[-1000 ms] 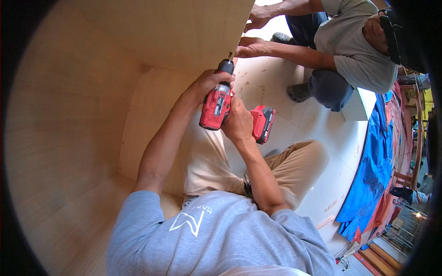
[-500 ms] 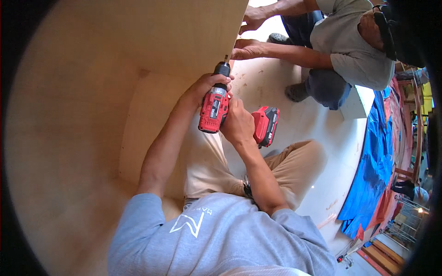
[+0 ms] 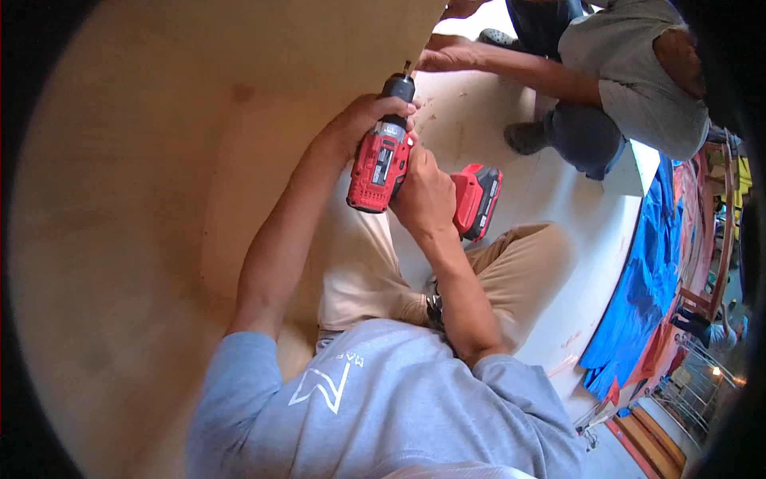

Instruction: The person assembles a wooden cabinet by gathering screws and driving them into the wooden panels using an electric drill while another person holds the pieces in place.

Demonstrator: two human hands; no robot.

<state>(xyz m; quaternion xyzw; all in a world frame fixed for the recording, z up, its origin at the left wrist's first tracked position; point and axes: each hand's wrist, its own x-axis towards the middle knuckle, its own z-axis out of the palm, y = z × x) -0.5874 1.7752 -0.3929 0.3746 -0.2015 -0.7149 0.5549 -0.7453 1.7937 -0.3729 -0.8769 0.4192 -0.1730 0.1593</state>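
Observation:
A red and black cordless drill (image 3: 372, 177) is held in both my hands, its bit (image 3: 408, 69) pointing up and away from me beside the edge of a pale wooden panel (image 3: 319, 48). My left hand (image 3: 369, 120) is closed around the front of the drill, just behind the black chuck (image 3: 398, 85). Lower down, my right hand (image 3: 427, 191) grips the handle, above the red battery pack (image 3: 479, 202). Whether the bit touches the wood I cannot tell. Another person's hand (image 3: 447, 56) rests at the panel's edge, close to the bit.
Pale wooden walls (image 3: 136, 199) curve around my left side. The other person (image 3: 638, 80) crouches at the far right on the white floor (image 3: 550, 215). Beyond lie a blue tarp (image 3: 638, 279), wooden boards (image 3: 650, 439) and a metal cart (image 3: 686, 383).
The drill, the panel's edge and the other person's arm all sit higher and further right in view. The person's other hand is now mostly cut off at the top. My grip is unchanged.

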